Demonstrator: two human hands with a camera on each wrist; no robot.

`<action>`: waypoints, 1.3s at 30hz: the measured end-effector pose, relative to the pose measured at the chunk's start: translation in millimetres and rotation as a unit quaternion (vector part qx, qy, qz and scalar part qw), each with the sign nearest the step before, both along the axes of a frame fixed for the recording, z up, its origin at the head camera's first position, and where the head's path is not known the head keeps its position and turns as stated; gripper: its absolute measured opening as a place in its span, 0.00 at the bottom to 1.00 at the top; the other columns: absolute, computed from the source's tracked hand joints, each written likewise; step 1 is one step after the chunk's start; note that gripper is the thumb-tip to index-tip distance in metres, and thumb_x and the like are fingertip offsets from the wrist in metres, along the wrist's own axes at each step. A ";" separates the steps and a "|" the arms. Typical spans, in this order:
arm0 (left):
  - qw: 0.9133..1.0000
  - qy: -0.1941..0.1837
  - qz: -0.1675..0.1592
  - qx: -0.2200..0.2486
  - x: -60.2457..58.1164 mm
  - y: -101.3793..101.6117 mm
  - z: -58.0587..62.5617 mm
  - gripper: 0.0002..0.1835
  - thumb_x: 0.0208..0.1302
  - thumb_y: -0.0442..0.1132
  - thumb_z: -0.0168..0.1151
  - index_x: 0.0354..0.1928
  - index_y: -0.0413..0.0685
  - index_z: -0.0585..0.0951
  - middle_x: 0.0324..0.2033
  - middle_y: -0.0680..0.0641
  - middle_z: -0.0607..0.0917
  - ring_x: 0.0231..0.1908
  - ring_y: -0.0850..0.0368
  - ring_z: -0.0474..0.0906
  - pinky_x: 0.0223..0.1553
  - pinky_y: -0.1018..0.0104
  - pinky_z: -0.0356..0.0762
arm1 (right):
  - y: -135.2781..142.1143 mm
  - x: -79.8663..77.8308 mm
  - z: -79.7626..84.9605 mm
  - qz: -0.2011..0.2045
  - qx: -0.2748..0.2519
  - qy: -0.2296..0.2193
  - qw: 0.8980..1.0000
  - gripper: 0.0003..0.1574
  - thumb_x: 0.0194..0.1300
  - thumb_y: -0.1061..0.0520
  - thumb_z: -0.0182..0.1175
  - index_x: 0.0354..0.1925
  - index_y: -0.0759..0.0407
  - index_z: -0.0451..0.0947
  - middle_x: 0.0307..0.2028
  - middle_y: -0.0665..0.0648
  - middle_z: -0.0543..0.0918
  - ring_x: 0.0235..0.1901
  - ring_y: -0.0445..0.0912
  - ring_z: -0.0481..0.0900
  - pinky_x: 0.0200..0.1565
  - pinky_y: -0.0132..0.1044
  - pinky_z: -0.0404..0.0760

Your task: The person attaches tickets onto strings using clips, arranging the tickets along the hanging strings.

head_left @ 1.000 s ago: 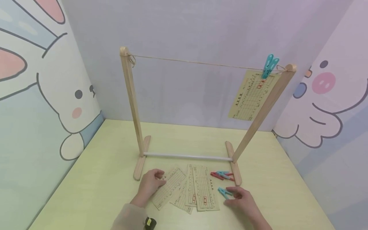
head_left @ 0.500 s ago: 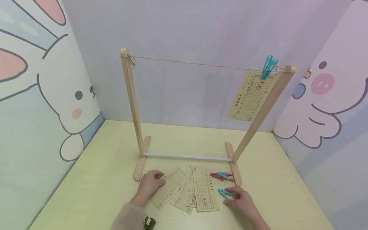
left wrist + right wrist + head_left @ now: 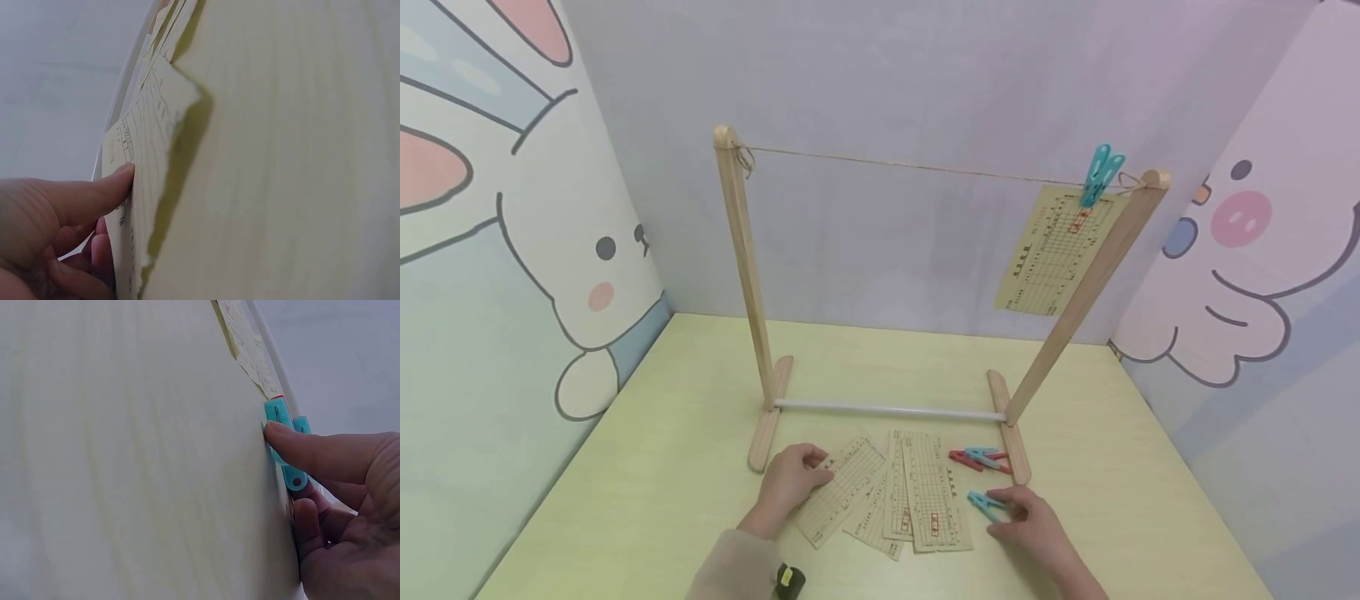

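My left hand [image 3: 788, 483] pinches the left end of a cream printed paper slip [image 3: 842, 492]. In the left wrist view the thumb lies on the face of that slip [image 3: 147, 144], with curled fingers behind it. My right hand [image 3: 1033, 529] holds a teal clothespin [image 3: 983, 504] near the tabletop. The right wrist view has the thumb over this clothespin [image 3: 295, 478] and fingers on its far side. More printed slips [image 3: 934, 492] lie fanned and overlapping between the hands.
A wooden frame [image 3: 745, 275] with a string line [image 3: 917, 166] stands behind. One slip [image 3: 1052, 258] hangs from it by a teal clothespin [image 3: 1099, 175], beside the right post. Red and blue clothespins [image 3: 979, 458] lie near the frame's right foot [image 3: 1015, 450].
Both hands stay almost in place. The right thumb has shifted very slightly to the right at the clothespin. The slips on the table keep their layout.
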State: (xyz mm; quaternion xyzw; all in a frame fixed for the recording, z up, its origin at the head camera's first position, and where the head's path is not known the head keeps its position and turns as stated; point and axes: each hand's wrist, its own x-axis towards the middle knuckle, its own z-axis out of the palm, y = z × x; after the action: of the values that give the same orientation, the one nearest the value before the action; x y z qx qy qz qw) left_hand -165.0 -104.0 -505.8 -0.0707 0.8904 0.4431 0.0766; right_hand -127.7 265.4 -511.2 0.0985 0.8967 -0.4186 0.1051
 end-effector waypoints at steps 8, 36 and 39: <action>1.000 0.003 -0.003 -0.003 -0.8 -0.3 -2.6 0.13 0.55 0.37 0.72 0.42 0.43 0.84 0.32 0.51 0.84 0.30 0.59 0.77 0.32 0.67 0.75 | 2.8 1.5 0.3 -0.003 -0.005 -0.002 1.000 0.30 0.46 0.58 0.77 0.50 0.57 0.83 0.42 0.54 0.81 0.42 0.47 0.73 0.40 0.35 0.71; 1.000 0.009 0.000 -0.002 -1.1 0.3 -5.6 0.11 0.56 0.37 0.72 0.41 0.43 0.85 0.32 0.50 0.84 0.30 0.59 0.77 0.31 0.67 0.75 | 11.6 3.2 -2.4 -0.008 -0.049 -0.009 0.999 0.27 0.49 0.60 0.75 0.51 0.59 0.83 0.36 0.53 0.80 0.36 0.45 0.73 0.34 0.33 0.74; 1.000 0.009 0.002 -0.002 -0.6 0.7 -4.5 0.11 0.57 0.38 0.71 0.41 0.43 0.84 0.32 0.50 0.85 0.30 0.60 0.77 0.32 0.67 0.76 | 13.9 4.2 -2.7 -0.016 -0.070 -0.007 0.997 0.28 0.52 0.58 0.74 0.53 0.61 0.82 0.36 0.54 0.81 0.35 0.44 0.74 0.34 0.32 0.75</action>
State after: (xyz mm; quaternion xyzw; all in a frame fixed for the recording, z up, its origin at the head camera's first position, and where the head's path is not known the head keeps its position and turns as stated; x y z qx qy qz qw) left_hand -165.6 -103.3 -510.3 -0.0684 0.8918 0.4420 0.0679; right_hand -123.5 279.4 -513.9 0.1086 0.8628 -0.4812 0.1110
